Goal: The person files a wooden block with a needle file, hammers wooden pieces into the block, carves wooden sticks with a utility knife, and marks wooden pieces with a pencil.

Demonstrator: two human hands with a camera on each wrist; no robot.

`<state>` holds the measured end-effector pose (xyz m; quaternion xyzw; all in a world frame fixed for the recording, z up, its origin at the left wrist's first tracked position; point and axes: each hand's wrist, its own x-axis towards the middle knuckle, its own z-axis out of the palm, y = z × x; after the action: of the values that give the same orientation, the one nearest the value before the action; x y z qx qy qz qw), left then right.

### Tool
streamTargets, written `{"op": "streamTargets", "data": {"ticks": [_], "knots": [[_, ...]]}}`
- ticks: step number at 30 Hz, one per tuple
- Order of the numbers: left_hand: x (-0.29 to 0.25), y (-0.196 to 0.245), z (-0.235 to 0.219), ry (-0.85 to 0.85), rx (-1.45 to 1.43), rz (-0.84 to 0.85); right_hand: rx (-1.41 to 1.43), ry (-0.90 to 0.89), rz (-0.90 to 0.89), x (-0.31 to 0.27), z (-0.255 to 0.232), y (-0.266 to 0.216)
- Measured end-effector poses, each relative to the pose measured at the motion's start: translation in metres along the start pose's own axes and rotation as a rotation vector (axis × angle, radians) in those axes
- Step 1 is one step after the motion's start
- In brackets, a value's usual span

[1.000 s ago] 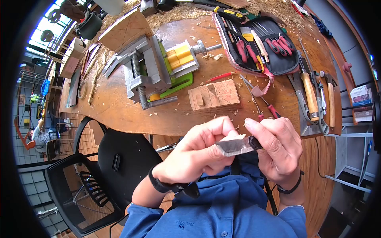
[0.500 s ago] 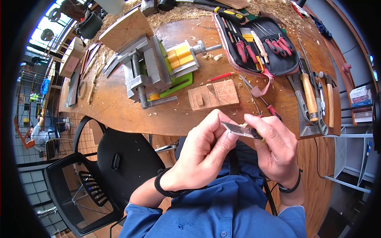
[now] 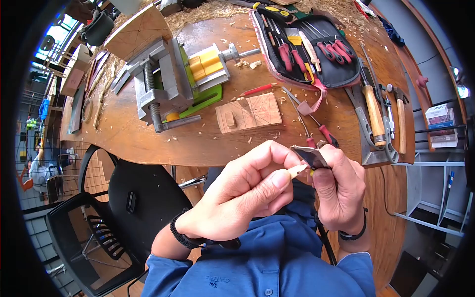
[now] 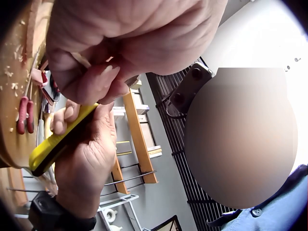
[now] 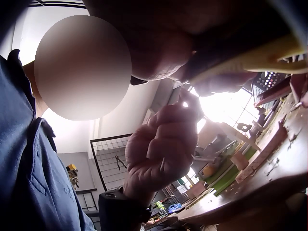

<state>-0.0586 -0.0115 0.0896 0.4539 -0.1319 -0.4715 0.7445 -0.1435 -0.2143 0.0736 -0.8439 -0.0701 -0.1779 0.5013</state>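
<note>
My left hand (image 3: 242, 195) pinches a small pale wood piece (image 3: 298, 171) between thumb and fingers, its tip pointing right. In my right hand (image 3: 344, 185) is a utility knife with a broad dark blade (image 3: 311, 157), held close by the tip of the wood. The knife's yellow-and-black handle (image 4: 62, 139) sticks out below the right fingers in the left wrist view. Both hands are near each other in front of the table's edge. In the right wrist view the left hand (image 5: 166, 139) is curled, and the yellow handle (image 5: 250, 62) crosses the upper right.
On the wooden table (image 3: 198, 143) are a vise (image 3: 166, 81), a wood block (image 3: 250, 113) with a raised peg, a red pencil (image 3: 257, 89) and red-handled tools (image 3: 326, 136). A tool roll (image 3: 341, 72) lies behind, a hammer (image 3: 401, 119) at right. A black chair (image 3: 138, 193) stands left.
The knife blade has swung upward from lying across the left fingertips, and the wood piece's tip now shows in front of it. The whole head view has shifted, so the table appears farther left.
</note>
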Motion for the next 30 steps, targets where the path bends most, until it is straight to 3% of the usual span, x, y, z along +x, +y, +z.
{"op": "streamTargets", "data": {"ticks": [23, 30], "knots": [[-0.002, -0.003, -0.010, -0.023, -0.043, -0.058, 0.005, -0.013, 0.003, -0.001, 0.000, 0.003], [-0.003, 0.004, -0.010, -0.105, -0.072, -0.136, 0.074, -0.061, 0.065, -0.002, -0.005, -0.003]]}}
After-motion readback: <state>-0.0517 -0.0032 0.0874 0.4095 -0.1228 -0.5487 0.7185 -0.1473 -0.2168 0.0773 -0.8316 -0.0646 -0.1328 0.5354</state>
